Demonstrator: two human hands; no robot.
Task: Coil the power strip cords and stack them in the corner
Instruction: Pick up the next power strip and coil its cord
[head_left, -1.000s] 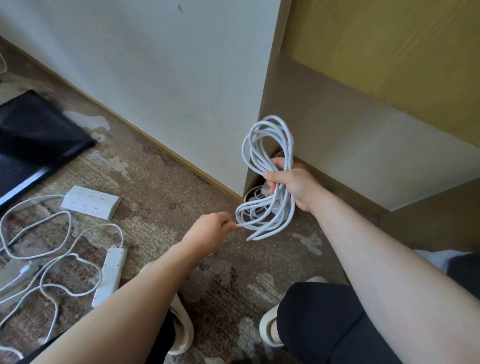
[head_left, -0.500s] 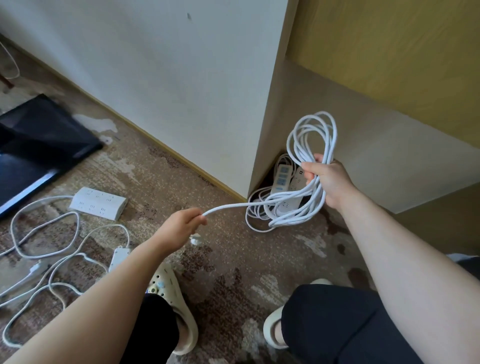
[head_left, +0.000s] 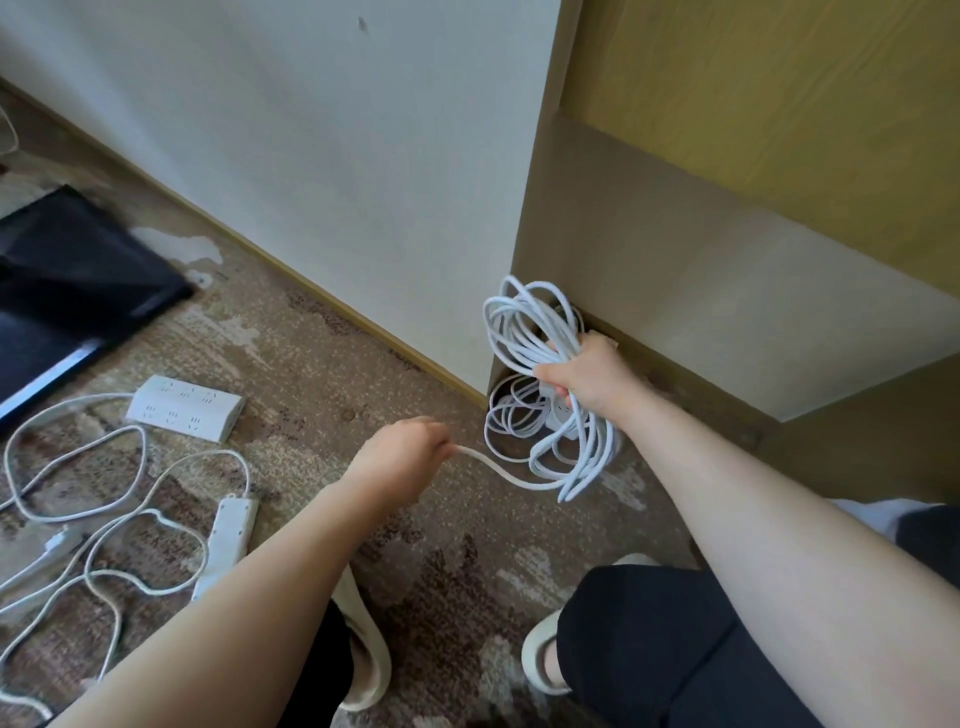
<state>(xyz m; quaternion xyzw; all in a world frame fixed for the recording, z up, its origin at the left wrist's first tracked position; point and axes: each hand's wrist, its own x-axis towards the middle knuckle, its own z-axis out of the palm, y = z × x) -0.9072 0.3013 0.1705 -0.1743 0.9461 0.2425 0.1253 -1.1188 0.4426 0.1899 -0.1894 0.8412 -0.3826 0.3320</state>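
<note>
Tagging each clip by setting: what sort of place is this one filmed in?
Probably a room in a home or hotel: worn patterned carpet, a painted wall with skirting board, and wooden built-in furniture forming the corner.

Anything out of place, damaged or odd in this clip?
Two power strips lie on the carpet at left, their cords sprawled loose, uncoiled. The carpet looks worn and blotchy. The coil in the right hand looks orderly.

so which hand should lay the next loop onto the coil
Left. The left hand already pinches the loose tail of the white cord, free to swing it up. The right hand grips the bundled white cord coil over the corner, so it should only hold.
</note>
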